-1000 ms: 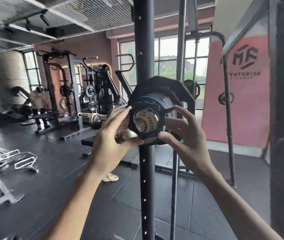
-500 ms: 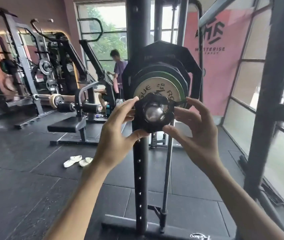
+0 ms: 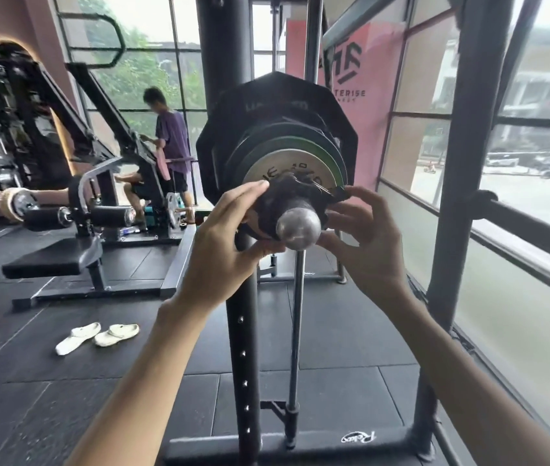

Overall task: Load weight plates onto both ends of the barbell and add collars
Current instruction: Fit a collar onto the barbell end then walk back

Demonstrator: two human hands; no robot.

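The barbell's steel sleeve end points straight at me. On it sit a big black plate, smaller dark plates and a pale green-rimmed plate. A black collar sits around the sleeve against the pale plate. My left hand grips the collar's left side with thumb below and fingers on top. My right hand pinches the collar's right side, fingertips near its lever tab.
A black rack upright stands just behind the sleeve, a thinner steel pole to its right. A storage peg juts from the right post by the windows. A bench machine, white slippers and a person are at left.
The view has swung right and closer to the sleeve end. The collar has slid along the sleeve to the pale plate, with both hands staying on it.
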